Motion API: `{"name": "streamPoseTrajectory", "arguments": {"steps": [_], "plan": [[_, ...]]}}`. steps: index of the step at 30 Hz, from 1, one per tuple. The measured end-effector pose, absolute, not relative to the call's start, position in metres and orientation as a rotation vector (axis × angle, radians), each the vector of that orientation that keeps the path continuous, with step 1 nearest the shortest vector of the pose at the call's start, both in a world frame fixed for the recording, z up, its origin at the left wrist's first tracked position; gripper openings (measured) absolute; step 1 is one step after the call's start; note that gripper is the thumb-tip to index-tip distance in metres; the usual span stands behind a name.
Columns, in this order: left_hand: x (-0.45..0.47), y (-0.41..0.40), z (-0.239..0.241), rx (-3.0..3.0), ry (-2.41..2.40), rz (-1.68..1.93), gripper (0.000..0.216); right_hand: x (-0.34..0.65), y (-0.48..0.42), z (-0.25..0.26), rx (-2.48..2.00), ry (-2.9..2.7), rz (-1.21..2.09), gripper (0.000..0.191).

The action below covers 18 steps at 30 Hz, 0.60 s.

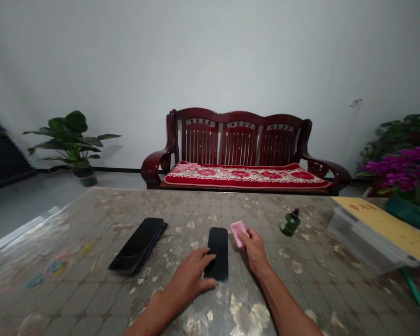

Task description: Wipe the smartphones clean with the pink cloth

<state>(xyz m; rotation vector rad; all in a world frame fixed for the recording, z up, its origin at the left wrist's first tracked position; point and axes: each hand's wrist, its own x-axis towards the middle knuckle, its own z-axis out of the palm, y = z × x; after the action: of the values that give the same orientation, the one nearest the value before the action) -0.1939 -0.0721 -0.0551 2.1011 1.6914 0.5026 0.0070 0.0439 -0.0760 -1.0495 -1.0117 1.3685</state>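
A black smartphone [218, 249] lies screen up on the patterned table cover. My left hand [194, 270] rests at its left side, fingers spread, with fingertips over the left part of the screen and the thumb by the bottom corner. Just right of the phone, my right hand [255, 249] pinches a small folded pink cloth [238, 232] between thumb and fingers. The cloth is apart from the phone. A green bottle [290, 224] with a black top stands farther right. To the left lies a stack of dark phones or tablets [139, 245].
Coloured rubber bands [58, 267] lie on the table's left side. At right stands a clear plastic box [360, 242] under a yellow sheet [388, 224], with a green-handled tool [413, 287] beside it. Beyond the table are a wooden bench [238, 135] and potted plants [73, 140].
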Motion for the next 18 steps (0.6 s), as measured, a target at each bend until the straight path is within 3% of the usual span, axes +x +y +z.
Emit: {"name": "streamPoseTrajectory", "arguments": {"steps": [10, 18], "plan": [[-0.197, -0.071, -0.089, 2.343, 1.478, 0.639, 0.049, -0.007, 0.049, -0.069, -1.318, -1.830, 0.482, 0.019], [-0.197, -0.072, -0.087, 2.329, 1.497, 0.688, 0.038, -0.006, 0.038, -0.061, -1.180, -2.315, 0.394, 0.020]]}}
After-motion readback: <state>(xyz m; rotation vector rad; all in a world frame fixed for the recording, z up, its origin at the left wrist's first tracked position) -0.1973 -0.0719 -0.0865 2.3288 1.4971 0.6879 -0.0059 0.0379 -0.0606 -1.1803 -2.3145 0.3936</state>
